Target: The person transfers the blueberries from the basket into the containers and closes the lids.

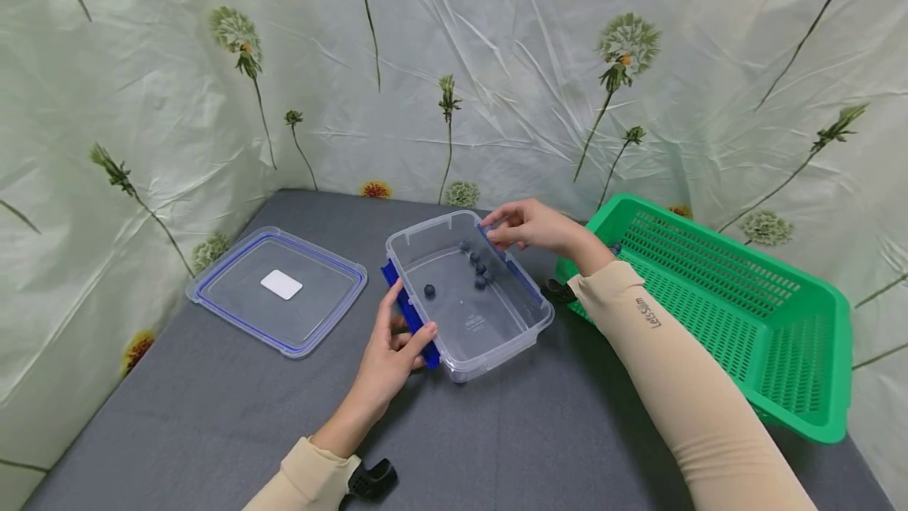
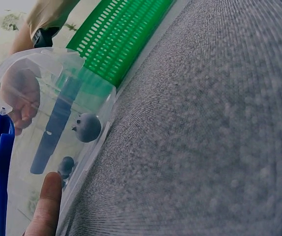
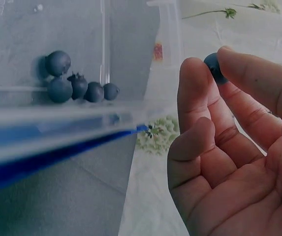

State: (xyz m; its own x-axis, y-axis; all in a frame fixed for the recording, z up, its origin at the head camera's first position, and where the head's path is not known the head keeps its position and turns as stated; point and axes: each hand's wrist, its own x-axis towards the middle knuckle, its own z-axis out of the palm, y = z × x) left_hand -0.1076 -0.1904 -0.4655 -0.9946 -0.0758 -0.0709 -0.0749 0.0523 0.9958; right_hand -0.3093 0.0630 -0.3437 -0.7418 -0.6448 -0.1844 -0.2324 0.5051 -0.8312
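My right hand pinches a blueberry between thumb and fingertips, over the far right rim of a clear plastic container. My left hand holds the container's left side, thumb and fingers at its blue locking flap. Inside the container, several blueberries cluster along the right wall, and a single blueberry lies nearer the left. In the left wrist view, one finger shows against the clear wall. Another blue flap hangs on the container's right side.
A clear lid with a blue seal and white label lies flat on the grey tabletop at left. To the right, partly behind my right forearm, stands a green slotted basket with a blueberry at its left end. Flower-patterned cloth hangs behind.
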